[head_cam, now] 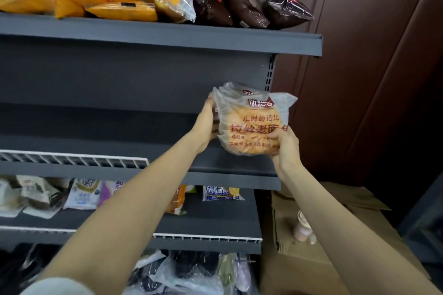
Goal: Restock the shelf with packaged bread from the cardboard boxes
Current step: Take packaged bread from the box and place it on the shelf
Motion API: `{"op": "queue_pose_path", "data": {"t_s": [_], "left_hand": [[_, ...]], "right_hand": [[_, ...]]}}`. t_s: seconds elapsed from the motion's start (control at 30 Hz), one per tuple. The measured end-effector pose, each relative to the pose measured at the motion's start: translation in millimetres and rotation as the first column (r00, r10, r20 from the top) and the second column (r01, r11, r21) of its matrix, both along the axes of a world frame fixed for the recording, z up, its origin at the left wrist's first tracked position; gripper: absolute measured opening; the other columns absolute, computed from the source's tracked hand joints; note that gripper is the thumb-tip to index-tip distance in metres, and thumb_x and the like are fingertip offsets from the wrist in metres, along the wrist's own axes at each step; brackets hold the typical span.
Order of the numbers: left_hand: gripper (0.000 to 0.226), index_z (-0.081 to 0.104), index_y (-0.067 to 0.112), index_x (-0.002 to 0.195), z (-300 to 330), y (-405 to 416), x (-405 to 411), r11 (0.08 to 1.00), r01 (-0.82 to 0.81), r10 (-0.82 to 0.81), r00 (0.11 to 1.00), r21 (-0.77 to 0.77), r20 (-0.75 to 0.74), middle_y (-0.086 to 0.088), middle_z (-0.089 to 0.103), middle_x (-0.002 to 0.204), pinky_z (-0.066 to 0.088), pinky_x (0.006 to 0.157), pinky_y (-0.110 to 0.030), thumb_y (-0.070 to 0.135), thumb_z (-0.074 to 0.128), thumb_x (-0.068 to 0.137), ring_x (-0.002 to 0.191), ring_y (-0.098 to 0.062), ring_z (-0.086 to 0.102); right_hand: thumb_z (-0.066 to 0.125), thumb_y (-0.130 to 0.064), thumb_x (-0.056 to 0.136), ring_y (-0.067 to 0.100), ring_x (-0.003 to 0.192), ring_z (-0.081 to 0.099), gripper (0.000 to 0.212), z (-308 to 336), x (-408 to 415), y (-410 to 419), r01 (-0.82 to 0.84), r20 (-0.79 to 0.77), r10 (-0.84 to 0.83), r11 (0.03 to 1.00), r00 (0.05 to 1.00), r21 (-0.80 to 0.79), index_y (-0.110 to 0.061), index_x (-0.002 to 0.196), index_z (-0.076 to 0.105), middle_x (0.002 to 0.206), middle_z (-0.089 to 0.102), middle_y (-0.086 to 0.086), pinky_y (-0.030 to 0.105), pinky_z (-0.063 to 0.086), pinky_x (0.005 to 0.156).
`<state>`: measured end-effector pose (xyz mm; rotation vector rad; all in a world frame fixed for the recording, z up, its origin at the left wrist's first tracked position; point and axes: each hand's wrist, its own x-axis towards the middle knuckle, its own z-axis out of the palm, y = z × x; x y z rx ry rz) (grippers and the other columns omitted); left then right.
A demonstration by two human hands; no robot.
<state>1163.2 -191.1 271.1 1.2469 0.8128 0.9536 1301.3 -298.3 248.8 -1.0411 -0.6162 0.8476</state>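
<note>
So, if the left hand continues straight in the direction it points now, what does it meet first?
Probably the dark back panel of the shelf bay. The left hand, holding the bread packages together with the right hand, points up and into that bay, and nothing shows between, though depth is unclear.

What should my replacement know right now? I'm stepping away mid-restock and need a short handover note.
Left hand and right hand together grip a stack of bagged bread, held up in front of the bare middle shelf, not yet set down.
Done: top shelf carries orange and brown packs; lower shelf has a few mixed packs.
Left: place this stack on the middle shelf, then fetch more from the cardboard boxes at lower right.
</note>
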Motion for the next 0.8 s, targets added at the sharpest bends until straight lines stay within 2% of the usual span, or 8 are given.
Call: {"op": "queue_pose_path", "data": {"t_s": [0.1, 0.2, 0.27, 0.4, 0.5, 0.57, 0.67, 0.8], "left_hand": [[0.066, 0.045, 0.031, 0.128, 0, -22, -5, 0.999, 0.038, -0.038, 0.999, -0.002, 0.034, -0.003, 0.058, 0.126, 0.044, 0.101, -0.049, 0.076, 0.028, 0.083, 0.115, -0.025, 0.057], [0.086, 0.012, 0.034, 0.148, -9, -34, -5, 0.968, 0.131, -0.099, 0.983, 0.213, -0.155, 0.007, 0.039, 0.145, 0.036, 0.107, -0.043, 0.053, 0.063, 0.081, 0.129, -0.015, 0.042], [0.107, 0.001, 0.031, 0.15, -18, -33, 0, 0.943, 0.148, -0.076, 0.968, 0.298, -0.24, 0.011, 0.026, 0.149, 0.029, 0.113, -0.036, 0.031, 0.078, 0.075, 0.135, -0.01, 0.03], [0.117, 0.008, 0.032, 0.149, -23, -28, 5, 0.949, 0.062, 0.02, 0.966, 0.309, -0.256, -0.004, 0.03, 0.153, 0.031, 0.114, -0.047, 0.024, 0.087, 0.063, 0.14, -0.021, 0.032], [0.113, 0.011, 0.03, 0.149, -18, -28, 6, 0.948, 0.079, 0.007, 0.963, 0.31, -0.268, -0.005, 0.032, 0.152, 0.031, 0.114, -0.046, 0.018, 0.086, 0.065, 0.139, -0.02, 0.033], [0.109, 0.011, 0.028, 0.149, -14, -27, 6, 0.939, 0.126, -0.029, 0.956, 0.319, -0.291, -0.004, 0.032, 0.151, 0.031, 0.115, -0.043, 0.012, 0.083, 0.068, 0.139, -0.019, 0.033], [0.109, 0.009, 0.029, 0.149, -11, -23, 5, 0.94, 0.177, -0.068, 0.935, 0.291, -0.347, -0.005, 0.026, 0.154, 0.03, 0.115, -0.039, 0.007, 0.081, 0.07, 0.14, -0.019, 0.028], [0.111, 0.009, 0.029, 0.15, -14, -24, 2, 0.941, 0.182, -0.062, 0.922, 0.285, -0.383, -0.004, 0.027, 0.154, 0.028, 0.116, -0.039, 0.012, 0.083, 0.069, 0.14, -0.016, 0.029]], "right_hand": [[0.044, 0.003, 0.083, 0.023, 0.095, 0.061, 0.022, -5, 1, 2, 0.005, 0.037, -0.005, 1.0, 0.999, 0.005, -0.017, 0.089, 0.052, 0.097, 0.062, 0.004, 0.037, 0.052, 0.077], [0.053, -0.014, 0.08, 0.03, 0.119, 0.048, 0.029, -14, 5, 2, 0.115, 0.415, -0.037, 0.979, 0.909, -0.166, -0.013, 0.109, 0.054, 0.122, 0.05, 0.011, 0.04, 0.044, 0.097], [0.064, -0.012, 0.079, 0.031, 0.13, 0.03, 0.058, -21, 7, -2, 0.296, 0.731, -0.009, 0.917, 0.682, -0.265, -0.006, 0.132, 0.04, 0.139, 0.031, 0.014, 0.036, 0.031, 0.106], [0.08, -0.005, 0.065, 0.035, 0.141, 0.018, 0.12, -25, 2, -12, 0.404, 0.942, -0.156, 0.914, 0.296, 0.024, -0.015, 0.151, -0.003, 0.153, 0.009, 0.02, 0.042, 0.027, 0.115], [0.076, -0.006, 0.065, 0.036, 0.145, 0.007, 0.111, -16, 5, -13, 0.37, 0.984, -0.101, 0.917, -0.145, 0.149, -0.022, 0.151, 0.007, 0.156, 0.005, 0.019, 0.046, 0.017, 0.118], [0.072, -0.017, 0.07, 0.031, 0.147, 0.0, 0.098, -11, 8, -12, 0.325, 0.95, 0.022, 0.942, -0.31, 0.084, -0.023, 0.15, 0.015, 0.157, 0.009, 0.013, 0.045, 0.002, 0.118], [0.074, -0.034, 0.072, 0.027, 0.146, 0.01, 0.09, -15, 9, -11, 0.329, 0.923, 0.123, 0.944, -0.365, 0.005, -0.021, 0.146, 0.026, 0.153, 0.021, 0.009, 0.043, 0.001, 0.119], [0.079, -0.03, 0.068, 0.031, 0.142, 0.022, 0.086, -17, 0, -10, 0.351, 0.928, 0.137, 0.936, -0.346, -0.007, -0.018, 0.141, 0.034, 0.148, 0.03, 0.013, 0.043, 0.009, 0.118]]}}
